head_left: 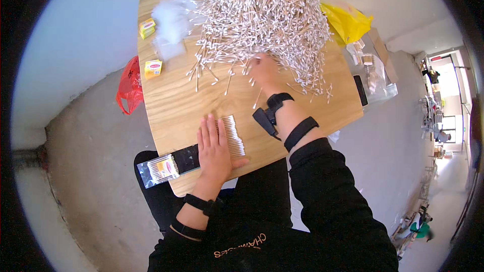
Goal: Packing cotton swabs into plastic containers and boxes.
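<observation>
A large heap of loose cotton swabs covers the far part of the wooden table. At the heap's near edge, the fingers of my right hand are curled in a pinch on cotton swabs; how many is hidden. My left hand lies flat with its fingers stretched out, touching a neat row of cotton swabs near the front edge. Left of that hand lies a black strip. Beside it, a clear packet of cotton swabs with a yellow label reaches past the table's corner.
Small yellow label stacks and thin clear plastic bags lie on the left side. A red bag hangs off the left edge. At the right are a yellow bag and a black phone-like object.
</observation>
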The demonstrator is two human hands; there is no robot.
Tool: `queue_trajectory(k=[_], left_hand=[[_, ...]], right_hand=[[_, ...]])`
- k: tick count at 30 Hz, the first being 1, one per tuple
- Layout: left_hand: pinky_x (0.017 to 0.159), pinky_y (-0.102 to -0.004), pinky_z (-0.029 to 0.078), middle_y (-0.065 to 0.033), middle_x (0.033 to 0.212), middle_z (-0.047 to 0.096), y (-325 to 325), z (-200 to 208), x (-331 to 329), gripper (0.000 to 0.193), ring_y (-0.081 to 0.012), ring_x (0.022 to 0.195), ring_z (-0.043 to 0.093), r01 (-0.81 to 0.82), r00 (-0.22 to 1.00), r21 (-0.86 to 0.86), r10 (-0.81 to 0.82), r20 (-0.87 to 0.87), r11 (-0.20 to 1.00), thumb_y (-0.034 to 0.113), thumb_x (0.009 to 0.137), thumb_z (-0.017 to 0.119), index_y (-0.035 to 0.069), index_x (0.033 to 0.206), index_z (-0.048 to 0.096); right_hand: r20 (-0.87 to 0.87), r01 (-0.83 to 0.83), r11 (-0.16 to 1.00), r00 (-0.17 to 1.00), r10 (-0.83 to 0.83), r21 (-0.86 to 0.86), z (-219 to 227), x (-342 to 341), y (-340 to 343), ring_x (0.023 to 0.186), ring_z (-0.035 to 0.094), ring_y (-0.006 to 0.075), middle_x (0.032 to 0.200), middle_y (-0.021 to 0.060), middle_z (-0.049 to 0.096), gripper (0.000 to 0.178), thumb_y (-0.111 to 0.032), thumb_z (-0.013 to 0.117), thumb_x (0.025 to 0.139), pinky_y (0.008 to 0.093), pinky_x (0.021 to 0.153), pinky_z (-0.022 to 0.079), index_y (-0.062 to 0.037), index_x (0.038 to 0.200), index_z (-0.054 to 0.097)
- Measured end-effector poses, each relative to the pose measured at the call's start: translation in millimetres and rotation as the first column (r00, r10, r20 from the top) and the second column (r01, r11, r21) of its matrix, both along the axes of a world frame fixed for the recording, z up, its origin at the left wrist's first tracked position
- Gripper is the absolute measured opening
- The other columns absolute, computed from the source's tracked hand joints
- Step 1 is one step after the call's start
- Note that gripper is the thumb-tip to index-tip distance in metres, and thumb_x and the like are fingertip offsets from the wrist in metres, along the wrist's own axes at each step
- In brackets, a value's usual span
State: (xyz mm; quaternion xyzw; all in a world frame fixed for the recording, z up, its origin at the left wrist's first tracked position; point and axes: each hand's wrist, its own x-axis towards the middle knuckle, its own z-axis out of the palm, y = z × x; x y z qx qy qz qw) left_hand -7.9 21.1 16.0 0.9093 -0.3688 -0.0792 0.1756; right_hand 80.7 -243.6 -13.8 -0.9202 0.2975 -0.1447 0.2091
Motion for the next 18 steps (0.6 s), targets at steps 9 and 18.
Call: queue_trajectory(k=[9, 18], left_hand=[[0.115, -0.0489, 0.014, -0.0270, 0.151, 0.016, 9, -3, 2, 0.133, -0.0412, 0.141, 0.015, -0.014, 1.000, 0.029, 0.015, -0.028, 0.999, 0.060, 0.044, 0.081, -0.005, 0.144, 0.021], [0.115, -0.0487, 0.015, -0.0275, 0.150, 0.017, -4, 3, 0, 0.132, -0.0411, 0.141, 0.016, 0.013, 0.999, -0.007, -0.013, -0.033, 1.000, 0.059, 0.044, 0.082, -0.004, 0.143, 0.022]], right_hand=[[0.357, 0.066, 0.977, 0.924, -0.136, 0.202, 0, -62, 59, 0.124, 0.042, 0.0355, 0.127, 0.0263, 0.046, 0.053, -0.017, 0.061, 0.085, 0.0401, 0.088, 0.046, -0.0018, 0.133, 0.045], [0.144, -0.055, 0.948, 0.989, 0.010, 0.314, 5, -120, 62, 0.088, 0.055, 0.0283, 0.112, 0.0165, 0.047, 0.032, 0.000, 0.062, 0.077, 0.0360, 0.080, 0.048, -0.0044, 0.109, 0.061]])
